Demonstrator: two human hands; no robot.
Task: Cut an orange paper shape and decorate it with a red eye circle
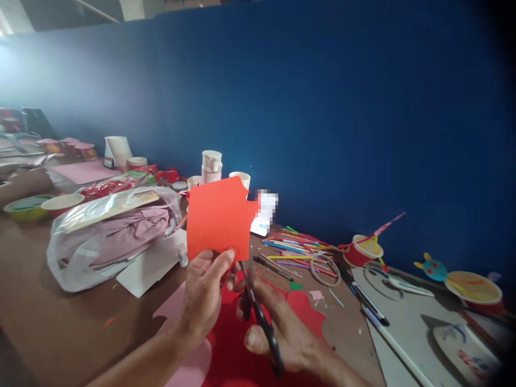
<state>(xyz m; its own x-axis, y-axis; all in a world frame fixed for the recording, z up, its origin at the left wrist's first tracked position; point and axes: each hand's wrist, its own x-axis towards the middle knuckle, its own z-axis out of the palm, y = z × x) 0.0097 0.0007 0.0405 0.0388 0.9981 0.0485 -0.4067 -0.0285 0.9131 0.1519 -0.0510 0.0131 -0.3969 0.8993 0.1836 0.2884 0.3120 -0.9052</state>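
Note:
An orange-red sheet of paper (217, 217), with a piece cut out of its upper right corner, stands upright in front of me. My left hand (205, 293) pinches its lower edge, thumb on the near face. Black-handled scissors (262, 322) are held in my right hand (282, 325); their blades are parted at the sheet's lower right corner. A small round outline shows on the paper beside my left thumb. Red paper (231, 344) and pink paper (193, 365) lie on the table below my hands.
At left sit a plastic bag with pink cloth (121, 231), bowls (62, 203) and another person's arm (24, 183). Behind are a bottle (212, 164) and a blurred phone (264, 212). Colourful sticks (294, 247), a tape ring (325, 270), pens (368, 301) and decorated cups (363, 250) lie right.

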